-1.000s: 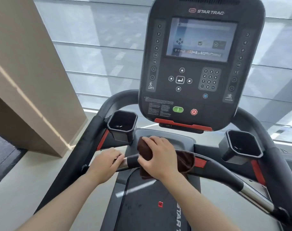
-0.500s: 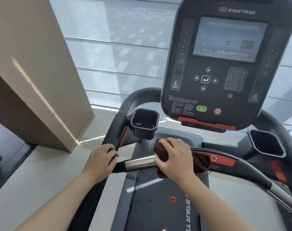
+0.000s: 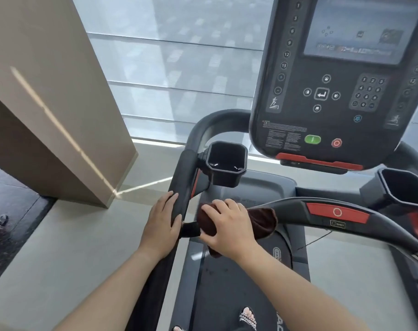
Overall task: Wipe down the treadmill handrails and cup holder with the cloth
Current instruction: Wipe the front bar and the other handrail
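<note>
Left hand [image 3: 162, 224] curled in a grip; right hand [image 3: 229, 229] clenched, forearms extended.

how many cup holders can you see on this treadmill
2. The left cup holder sits below the console's left corner, beside the left handrail. The right cup holder sits under the console's right corner, partly cut off by the frame edge. Neither holds anything visible.

A dark brown cloth [image 3: 260, 222] is seen against the black front crossbar [image 3: 382, 225], which is marked by a red panel [image 3: 338, 212] bearing a white ring. The left cup holder [image 3: 227, 163] is coloured black, as is the left handrail [image 3: 182, 185]. On the black console [image 3: 286, 91], a green button [image 3: 312, 139] and a red button [image 3: 336, 142] are shown, above a red strip [image 3: 320, 161]. The wall panel [image 3: 48, 91] is coloured beige.
</note>
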Demonstrator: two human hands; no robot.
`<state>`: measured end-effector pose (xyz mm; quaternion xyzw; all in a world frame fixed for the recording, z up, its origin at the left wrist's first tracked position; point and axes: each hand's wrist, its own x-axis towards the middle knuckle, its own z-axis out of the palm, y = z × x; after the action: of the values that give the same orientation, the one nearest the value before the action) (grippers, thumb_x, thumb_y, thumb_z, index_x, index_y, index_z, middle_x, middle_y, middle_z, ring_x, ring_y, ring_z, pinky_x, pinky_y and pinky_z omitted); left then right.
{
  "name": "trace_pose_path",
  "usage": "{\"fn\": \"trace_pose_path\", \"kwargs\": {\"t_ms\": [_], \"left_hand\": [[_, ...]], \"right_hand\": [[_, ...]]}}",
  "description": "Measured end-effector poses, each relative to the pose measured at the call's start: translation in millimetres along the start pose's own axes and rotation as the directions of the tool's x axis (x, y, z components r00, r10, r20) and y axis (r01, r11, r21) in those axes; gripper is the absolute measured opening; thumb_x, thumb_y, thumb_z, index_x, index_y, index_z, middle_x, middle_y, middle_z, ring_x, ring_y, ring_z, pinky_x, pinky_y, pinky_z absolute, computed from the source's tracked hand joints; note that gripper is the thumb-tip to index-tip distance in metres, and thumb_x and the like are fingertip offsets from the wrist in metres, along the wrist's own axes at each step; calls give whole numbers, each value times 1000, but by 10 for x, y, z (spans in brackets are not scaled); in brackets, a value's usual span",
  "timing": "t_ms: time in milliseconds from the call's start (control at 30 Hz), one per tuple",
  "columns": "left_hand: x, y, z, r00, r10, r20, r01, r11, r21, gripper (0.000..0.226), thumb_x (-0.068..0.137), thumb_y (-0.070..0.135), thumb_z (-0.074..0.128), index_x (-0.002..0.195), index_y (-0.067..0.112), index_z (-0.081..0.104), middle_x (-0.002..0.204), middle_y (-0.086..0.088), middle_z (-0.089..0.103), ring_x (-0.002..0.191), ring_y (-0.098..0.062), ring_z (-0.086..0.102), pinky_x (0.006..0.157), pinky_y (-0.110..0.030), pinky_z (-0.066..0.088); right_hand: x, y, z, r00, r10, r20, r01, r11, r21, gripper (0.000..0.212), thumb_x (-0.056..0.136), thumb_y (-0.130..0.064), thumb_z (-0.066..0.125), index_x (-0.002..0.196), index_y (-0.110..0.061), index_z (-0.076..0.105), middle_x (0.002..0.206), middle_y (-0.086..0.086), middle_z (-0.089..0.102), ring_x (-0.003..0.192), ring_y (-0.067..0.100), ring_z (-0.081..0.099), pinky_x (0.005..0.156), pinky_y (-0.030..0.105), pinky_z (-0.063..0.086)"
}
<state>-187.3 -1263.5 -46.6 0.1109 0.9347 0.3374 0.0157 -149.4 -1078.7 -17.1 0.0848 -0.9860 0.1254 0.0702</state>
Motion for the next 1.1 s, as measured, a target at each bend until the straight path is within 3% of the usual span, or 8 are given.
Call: {"fn": "trace_pose_path", "kwargs": {"t_ms": [167,400,533,633,767,900,1033,1100], "left_hand": [[1,-12,10,1000,7,-16,-8,1000,-11,52,91,19,49,141,17,32,149,1,28,135,-17,26,112,-33,24],[-12,3,20,1000,-4,-16,4,1000,7,52,92,20,47,141,19,30,151,4,26,137,-16,24,111,-31,24],[-18,7,19,1000,-9,-17,9,1000,21,52,92,21,47,142,20,30,152,4,26,137,-16,24,111,-32,24],[-18,10,28,1000,-9,-17,10,1000,29,52,92,22,46,142,20,30,152,5,25,137,-15,24,111,-31,23],[-19,-1,38,1000,-12,-17,13,999,36,52,93,22,45,142,20,29,152,6,25,137,-15,23,110,-30,22],[-12,-10,56,1000,-11,-26,12,999,48,52,92,22,45,142,21,30,151,7,25,136,-14,23,109,-29,22],[-1,-9,76,1000,-14,-26,15,998,59,52,91,22,46,141,21,31,150,6,26,135,-16,26,109,-33,27],[3,-17,65,999,-22,-30,24,998,62,52,91,22,47,141,22,31,150,6,27,135,-16,26,109,-34,28]], "right_hand": [[-115,57,28,998,-60,-32,59,997,-50,46,71,-45,58,110,-22,62,110,2,63,98,29,57,84,41,46],[15,-189,99,990,-81,115,86,996,-32,54,69,-47,64,117,-24,59,113,2,63,99,29,58,85,43,48],[-31,-88,40,988,-115,108,118,993,-30,60,69,-46,65,123,-24,55,115,0,62,101,27,57,85,40,46],[-81,82,-86,995,-63,71,65,998,-18,63,71,-49,61,127,-23,50,119,-5,60,106,24,55,89,38,44],[-167,329,-314,998,27,49,-22,995,-94,58,74,-60,57,124,-31,55,133,0,53,125,29,46,98,49,38],[-209,414,-412,997,13,82,-4,994,-106,59,76,-55,61,128,-30,52,127,7,54,121,34,47,97,49,39],[-110,255,-305,983,87,159,-71,992,-99,58,84,-49,45,139,-31,38,141,9,42,130,38,32,109,58,20],[-20,173,-239,974,145,173,-129,987,-101,57,82,-51,40,135,-31,42,143,7,42,131,37,30,108,58,17]]}}
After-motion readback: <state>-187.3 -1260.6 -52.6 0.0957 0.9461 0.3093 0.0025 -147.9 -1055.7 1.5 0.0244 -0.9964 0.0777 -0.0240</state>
